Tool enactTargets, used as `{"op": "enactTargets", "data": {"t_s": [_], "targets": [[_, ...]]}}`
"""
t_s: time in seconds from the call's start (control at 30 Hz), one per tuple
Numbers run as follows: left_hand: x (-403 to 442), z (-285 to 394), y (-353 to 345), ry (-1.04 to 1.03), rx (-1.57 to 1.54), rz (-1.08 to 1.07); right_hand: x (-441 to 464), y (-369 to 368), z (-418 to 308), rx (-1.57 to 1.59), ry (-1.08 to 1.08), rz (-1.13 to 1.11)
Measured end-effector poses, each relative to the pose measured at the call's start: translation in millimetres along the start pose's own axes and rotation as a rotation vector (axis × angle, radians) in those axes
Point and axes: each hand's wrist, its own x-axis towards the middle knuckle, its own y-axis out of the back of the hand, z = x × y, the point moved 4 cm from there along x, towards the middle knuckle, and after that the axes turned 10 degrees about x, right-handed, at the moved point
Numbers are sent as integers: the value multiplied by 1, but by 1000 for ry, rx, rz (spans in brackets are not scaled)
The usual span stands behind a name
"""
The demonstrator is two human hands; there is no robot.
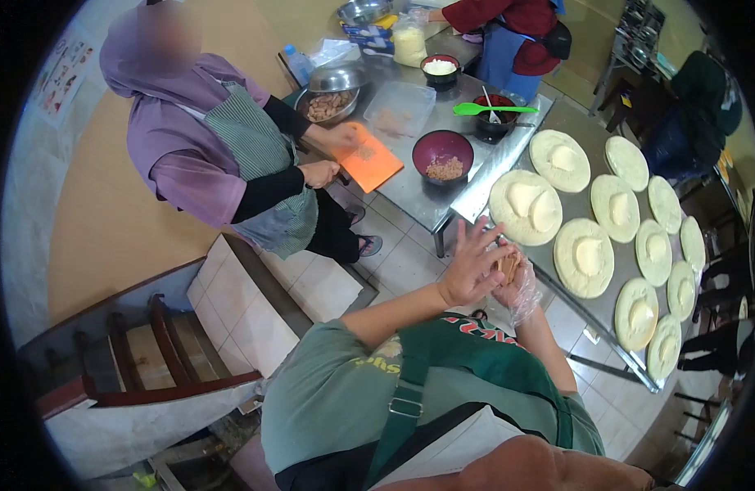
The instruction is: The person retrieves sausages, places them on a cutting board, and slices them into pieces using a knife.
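Note:
My left hand is bare, its fingers stretched out and spread. It is beside a small brown lump, and I cannot tell whether it touches it. The lump sits in my right hand, which wears a thin clear plastic glove and is partly hidden behind the left. Closest to both hands is the edge of a metal table with flat dough rounds. One dough round bears white mounds; another round with a mound lies to the right of the hands.
A person with an orange cutting board stands at the far left. A maroon bowl with crumbly filling, a clear plastic box and a green spatula are on the steel table. Another person works behind. A tiled ledge and stair railing lie left.

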Motion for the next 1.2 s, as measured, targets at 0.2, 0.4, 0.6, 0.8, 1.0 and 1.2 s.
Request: {"op": "enactTargets", "data": {"t_s": [0.2, 0.4, 0.6, 0.8, 1.0, 1.2], "targets": [[3, -55, 15, 304, 200, 61, 84, -50, -44, -225, -159, 145], [-43, -121, 51, 590, 389, 111, 226, -118, -30, -278, -363, -28], [-99, -178, 86, 839, 471, 123, 386, -121, -19, -479, -226, 152], [-198, -213, 100, 1094, 538, -24, 504, -90, -13, -1217, -187, 195], [-327, -192, 104, 1503, 482, -313, 562, -139, 32, -1908, 248, -172], [-384, -157, 95, 1743, 481, -379, 582, -183, 170, -2205, 433, -908]]}}
